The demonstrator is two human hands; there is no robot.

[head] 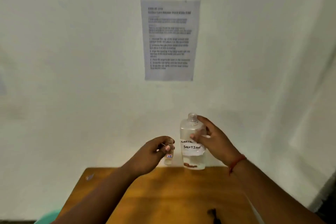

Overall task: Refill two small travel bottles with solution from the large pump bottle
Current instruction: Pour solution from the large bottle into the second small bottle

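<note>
Since both bottles are up off the wooden table [181, 196] with nothing under them, any miss goes straight onto the wood. The right hand [212, 140] is wrapped around the large bottle [192, 143], thumb across the handwritten label, and its neck is uncapped and upright. The left hand [154, 152] pinches the small travel bottle [168, 154] near its top, just beside the big one. My worry is that tiny mouth: tip the big bottle too quick and it'll glug and run over the fingers. The left thumb sits close to the opening too, so it could get in the way. Can't spot a second travel bottle anywhere in view
</note>
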